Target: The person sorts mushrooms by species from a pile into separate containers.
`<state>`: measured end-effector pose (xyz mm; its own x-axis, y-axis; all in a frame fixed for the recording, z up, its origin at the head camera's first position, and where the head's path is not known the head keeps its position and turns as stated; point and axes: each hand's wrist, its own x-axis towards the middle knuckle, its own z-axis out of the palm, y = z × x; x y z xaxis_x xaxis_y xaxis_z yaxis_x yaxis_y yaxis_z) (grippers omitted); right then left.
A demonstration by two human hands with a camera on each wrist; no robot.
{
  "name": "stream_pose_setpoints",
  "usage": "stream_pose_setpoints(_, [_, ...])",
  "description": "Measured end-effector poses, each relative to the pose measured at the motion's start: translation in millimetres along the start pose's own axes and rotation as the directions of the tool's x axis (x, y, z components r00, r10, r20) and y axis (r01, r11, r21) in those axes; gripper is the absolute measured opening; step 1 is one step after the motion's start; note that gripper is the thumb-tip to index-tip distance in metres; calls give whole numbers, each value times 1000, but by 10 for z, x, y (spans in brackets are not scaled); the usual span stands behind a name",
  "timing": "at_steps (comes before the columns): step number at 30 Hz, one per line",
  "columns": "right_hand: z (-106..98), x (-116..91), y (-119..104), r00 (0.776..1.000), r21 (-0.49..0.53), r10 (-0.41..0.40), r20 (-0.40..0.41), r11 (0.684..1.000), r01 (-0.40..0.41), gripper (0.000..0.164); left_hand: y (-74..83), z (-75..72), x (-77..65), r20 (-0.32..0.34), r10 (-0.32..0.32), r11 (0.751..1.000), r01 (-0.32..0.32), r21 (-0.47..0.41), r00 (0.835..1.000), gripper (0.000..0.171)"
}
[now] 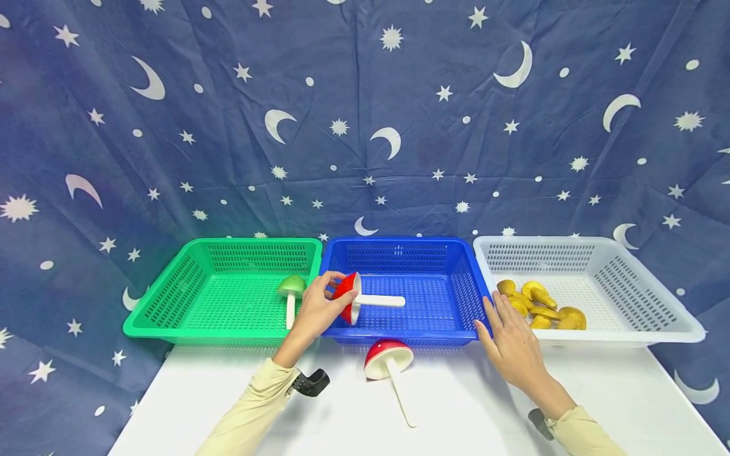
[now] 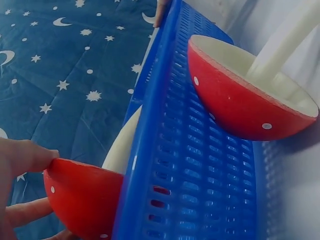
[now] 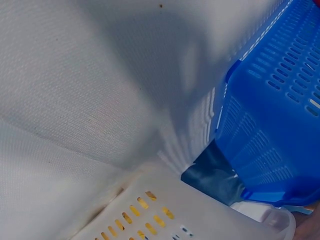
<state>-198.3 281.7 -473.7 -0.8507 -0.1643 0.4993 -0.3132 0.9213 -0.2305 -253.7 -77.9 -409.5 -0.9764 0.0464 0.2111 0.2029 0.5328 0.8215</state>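
My left hand (image 1: 316, 308) grips a toy mushroom (image 1: 347, 299) by its red cap, over the left part of the blue basket (image 1: 399, 335). Its white stem points right across the basket. In the left wrist view, the held mushroom (image 2: 82, 200) shows white dots, and the basket's rim hides part of it. A second red mushroom (image 1: 390, 356) lies on the table in front of the blue basket, stem toward me. With fingers extended, my right hand (image 1: 514, 349) is at the adjoining rims of the blue and white baskets.
At left, the green basket (image 1: 165, 304) contains a green-capped mushroom (image 1: 292, 286). Several yellow mushrooms (image 1: 544, 311) lie in the left part of the white basket (image 1: 673, 316). The three baskets stand in a row on a white table (image 1: 456, 405), before a blue star-patterned cloth (image 1: 365, 95).
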Motion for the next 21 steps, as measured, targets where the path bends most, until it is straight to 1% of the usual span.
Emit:
stream_pose_setpoints(6, [13, 2, -2, 1000, 2, 5, -2, 1000, -5, 56, -12, 60, 41, -36, 72, 996, -70, 63, 997, 36])
stream_pose_setpoints(8, [14, 1, -4, 1000, 0, 5, -2, 1000, -5, 56, -28, 82, 65, -50, 85, 993, -80, 91, 995, 36])
stream_pose_setpoints(11, [11, 0, -7, 1000, 1, 7, -4, 1000, -7, 56, -32, 116, 94, -53, 86, 985, -77, 154, 995, 37])
stream_pose_setpoints(15, [6, 0, -9, 1000, 3, 6, -12, 1000, -6, 55, -24, 174, 111, -16, 82, 965, -75, 252, 997, 41])
stream_pose_setpoints(18, [7, 3, -12, 1000, 3, 3, -15, 1000, -3, 55, -22, 218, 84, 28, 76, 947, -81, 311, 997, 41])
stream_pose_setpoints(21, [3, 2, -6, 1000, 2, -2, -13, 1000, 2, 55, -27, 259, 42, 47, 81, 932, -92, 349, 996, 40])
